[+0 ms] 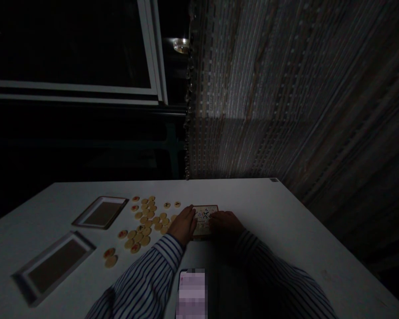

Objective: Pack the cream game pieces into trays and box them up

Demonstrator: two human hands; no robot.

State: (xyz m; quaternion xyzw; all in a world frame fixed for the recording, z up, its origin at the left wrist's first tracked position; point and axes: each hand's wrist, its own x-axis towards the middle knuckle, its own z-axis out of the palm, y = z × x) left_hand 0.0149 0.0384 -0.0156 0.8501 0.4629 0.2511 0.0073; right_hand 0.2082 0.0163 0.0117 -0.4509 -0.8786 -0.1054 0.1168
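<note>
A flat tan box [204, 217] with dark printed characters and a brown border lies on the white table. My left hand [183, 225] grips its left side, fingers along the edge. At the opposite side, my right hand [226, 223] is closed with curled fingers over the box's right edge. Round wooden Chinese chess pieces [145, 240] are scattered to the left of my left hand, some overlapping. A few show red or black marks, while others look plain. My left hand hides part of the pieces nearest to it.
An open shallow box part [101, 212] with a brown rim lies left of the pieces. Nearer to me is a white-edged tray [55, 270]. A phone [192, 294] with a blurred screen lies at the table's front. Behind the table [249, 195] hangs a woven curtain [246, 88].
</note>
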